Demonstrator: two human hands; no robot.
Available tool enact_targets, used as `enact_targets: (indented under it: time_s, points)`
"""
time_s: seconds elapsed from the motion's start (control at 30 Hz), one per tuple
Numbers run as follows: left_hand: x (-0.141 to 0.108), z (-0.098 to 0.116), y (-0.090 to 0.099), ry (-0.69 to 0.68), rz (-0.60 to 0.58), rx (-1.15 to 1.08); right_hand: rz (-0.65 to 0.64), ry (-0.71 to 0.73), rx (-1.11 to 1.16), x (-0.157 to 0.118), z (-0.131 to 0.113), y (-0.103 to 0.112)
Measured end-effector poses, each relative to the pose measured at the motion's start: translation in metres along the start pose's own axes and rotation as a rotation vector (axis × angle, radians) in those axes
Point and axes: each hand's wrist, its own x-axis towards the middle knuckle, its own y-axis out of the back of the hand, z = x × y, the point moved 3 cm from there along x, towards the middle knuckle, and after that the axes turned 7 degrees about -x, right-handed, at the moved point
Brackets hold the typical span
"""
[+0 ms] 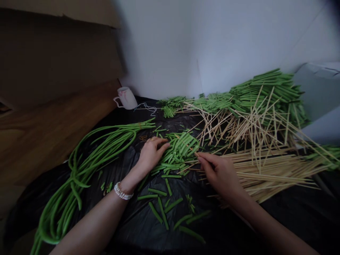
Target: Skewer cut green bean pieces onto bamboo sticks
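Note:
My right hand [219,173] pinches the near end of a bamboo skewer [196,153] between thumb and fingers. Toward its far end, the skewer runs through a row of cut long bean pieces [187,141], lying side by side. At the left edge of the bean pile [170,165], my left hand [152,152] has its thumb and index fingertips close together. Whatever lies between those fingertips is too small to make out. A white beaded bracelet [122,191] circles the left wrist.
Whole long beans [103,152] lie looped at left. Loose skewers [271,173] spread at right, with more skewers [247,131] sticking out of stacked beans [268,88] behind. A white mug [126,98] stands at the back. Black plastic sheeting [127,226] covers the surface; several bean pieces [162,209] lie in front.

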Motion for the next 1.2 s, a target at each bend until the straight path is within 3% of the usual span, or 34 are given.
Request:
enact_targets:
  time_s: [0.13, 0.23, 0.3, 0.4, 0.5, 0.63, 0.83, 1.2]
  points:
    - [0.000, -0.001, -0.002, 0.002, 0.035, -0.084, -0.007, 0.001, 0.010, 0.000, -0.001, 0.000]
    - [0.003, -0.003, 0.002, 0.119, 0.084, -0.263, -0.022, 0.008, 0.010, 0.000, -0.001, -0.001]
    - [0.003, -0.003, 0.003, 0.234, 0.104, -0.496, -0.048, 0.021, 0.000, -0.001, -0.001, -0.003]
    - [0.003, 0.002, -0.001, 0.406, 0.023, -0.921, -0.081, 0.039, -0.017, -0.001, -0.001, -0.005]
    - [0.000, 0.010, -0.005, 0.525, -0.126, -1.149, -0.089, 0.035, -0.011, -0.001, 0.000, -0.006]
    - [-0.003, 0.014, -0.007, 0.579, -0.206, -1.197, -0.088, 0.033, -0.011, -0.001, -0.001, -0.005]
    - [-0.005, 0.013, -0.009, 0.556, -0.184, -1.157, -0.085, 0.061, -0.006, -0.003, -0.006, -0.003]
    - [-0.004, 0.005, -0.007, 0.615, -0.193, -1.285, -0.066, 0.061, 0.013, -0.004, -0.007, -0.004]
